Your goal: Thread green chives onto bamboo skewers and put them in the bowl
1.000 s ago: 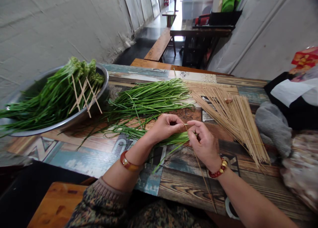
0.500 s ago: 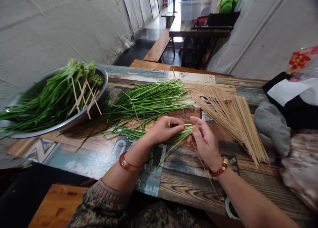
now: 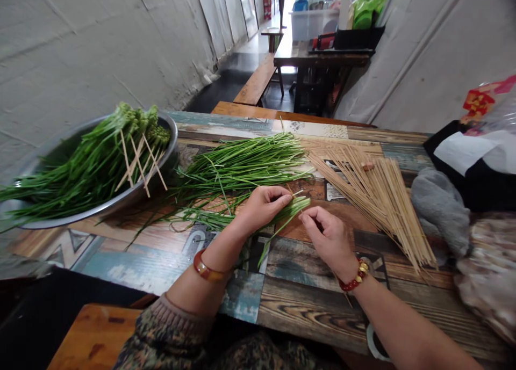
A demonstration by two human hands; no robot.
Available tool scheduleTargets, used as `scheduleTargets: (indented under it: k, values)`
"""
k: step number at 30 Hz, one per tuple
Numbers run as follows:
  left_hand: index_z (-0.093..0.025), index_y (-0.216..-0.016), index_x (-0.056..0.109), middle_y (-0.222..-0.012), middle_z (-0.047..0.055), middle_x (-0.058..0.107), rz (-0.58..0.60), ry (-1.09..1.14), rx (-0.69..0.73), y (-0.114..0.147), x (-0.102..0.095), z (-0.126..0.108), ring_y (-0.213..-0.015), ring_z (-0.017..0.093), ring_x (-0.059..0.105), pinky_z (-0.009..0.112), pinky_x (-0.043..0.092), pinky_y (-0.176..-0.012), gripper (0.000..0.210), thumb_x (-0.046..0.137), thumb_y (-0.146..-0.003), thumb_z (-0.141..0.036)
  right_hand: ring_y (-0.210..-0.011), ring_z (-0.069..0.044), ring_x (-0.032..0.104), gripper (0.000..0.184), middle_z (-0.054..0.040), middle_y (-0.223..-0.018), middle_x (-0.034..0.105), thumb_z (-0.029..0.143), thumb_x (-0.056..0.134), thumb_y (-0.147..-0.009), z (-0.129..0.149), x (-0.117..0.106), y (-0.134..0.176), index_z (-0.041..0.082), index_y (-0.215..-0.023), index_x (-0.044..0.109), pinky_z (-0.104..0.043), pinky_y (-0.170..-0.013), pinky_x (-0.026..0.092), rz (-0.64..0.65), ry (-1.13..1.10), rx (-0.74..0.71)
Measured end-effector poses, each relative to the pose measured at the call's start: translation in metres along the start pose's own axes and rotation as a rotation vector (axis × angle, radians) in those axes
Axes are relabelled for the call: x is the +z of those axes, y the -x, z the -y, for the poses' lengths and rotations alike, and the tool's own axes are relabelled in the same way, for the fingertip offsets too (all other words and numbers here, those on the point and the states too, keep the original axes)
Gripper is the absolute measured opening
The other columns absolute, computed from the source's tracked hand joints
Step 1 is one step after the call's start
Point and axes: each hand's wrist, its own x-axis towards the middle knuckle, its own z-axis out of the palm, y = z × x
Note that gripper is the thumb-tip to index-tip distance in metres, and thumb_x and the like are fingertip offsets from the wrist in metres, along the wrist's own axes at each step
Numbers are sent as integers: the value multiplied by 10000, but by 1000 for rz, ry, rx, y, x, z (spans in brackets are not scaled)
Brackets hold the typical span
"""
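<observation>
My left hand [image 3: 264, 208] is closed around a small bunch of garlic chives [image 3: 299, 204], with the pale stem ends sticking out to the right. Just right of them, my right hand [image 3: 327, 240] pinches a thin bamboo skewer near the stems; the skewer's tail [image 3: 349, 301] shows below the wrist. Part of a thin stick appears above the left fingertips, and the fingers hide how it passes through the stems. Beyond my hands lies a loose pile of chives [image 3: 250, 160]. Fanned out to the right are several bare bamboo skewers [image 3: 389, 209].
At left a metal basin [image 3: 176, 136] holds skewered chive bundles [image 3: 133, 125]. A grey cloth [image 3: 440, 206] and a plastic bag [image 3: 489, 262] lie at the right, near a black box [image 3: 463, 187] with white paper. Behind the table stand a bench [image 3: 258, 80] and another table [image 3: 300, 56].
My right hand has moved slightly down and away from the stems, and its spread fingers have closed into a pinch on the skewer. The left hand keeps its hold on the chives.
</observation>
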Motion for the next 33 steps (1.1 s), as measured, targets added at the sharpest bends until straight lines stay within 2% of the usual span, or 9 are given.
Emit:
scheduleTargets:
  k: [7,12,16,22,26,28,30,33]
  values:
    - [-86,-692,661,-652,15,602,57,3,11,1,2,-1,-606,88,497,180,385,-559,247,543,-800,-274,-573,-108,517,192,19,-631,584,245,504,-870,2,1,1,185,-703,576,-228,-584,375,-22,1,-30]
    - [-95,-776,662,-702,20,609,117,24,-7,2,1,-4,-633,94,506,182,395,-570,255,545,-807,-319,-570,-110,516,198,21,-630,581,259,500,-867,1,2,0,188,-699,578,-228,-584,381,-16,-24,-7]
    - [-105,-675,593,-591,-15,514,176,26,-27,2,0,-1,-546,72,429,177,328,-500,291,557,-802,-364,-560,-107,508,194,22,-624,574,253,495,-865,1,2,1,187,-702,578,-226,-577,381,-13,-32,-12]
    - [-111,-589,520,-548,-35,431,176,-7,-32,2,2,4,-523,58,363,175,282,-480,339,565,-797,-375,-526,-103,472,224,27,-570,524,249,490,-852,0,5,1,191,-640,532,-228,-536,354,-5,8,-4]
    - [-107,-606,549,-542,-35,454,181,-36,-19,1,2,4,-512,57,373,173,290,-478,338,558,-802,-382,-481,-100,480,238,33,-533,525,281,478,-867,-2,5,0,196,-652,531,-218,-491,356,67,-83,85]
    - [-100,-672,612,-581,-15,531,186,-75,1,0,0,3,-540,71,435,176,336,-508,310,557,-806,-373,-465,-98,494,237,30,-546,553,313,476,-878,-4,6,0,194,-688,553,-212,-471,363,111,-148,115]
    - [-101,-775,671,-696,21,637,140,-119,34,-1,-4,4,-623,98,526,191,405,-589,281,550,-814,-352,-451,-94,496,230,26,-568,568,331,489,-871,-5,6,0,193,-703,563,-208,-450,363,124,-178,118]
    - [-114,-879,705,-827,61,700,-55,-190,53,-4,-10,9,-712,132,593,216,450,-663,289,535,-827,-342,-430,-87,481,222,27,-565,554,321,502,-852,-5,7,-2,190,-680,551,-204,-429,354,97,-188,113]
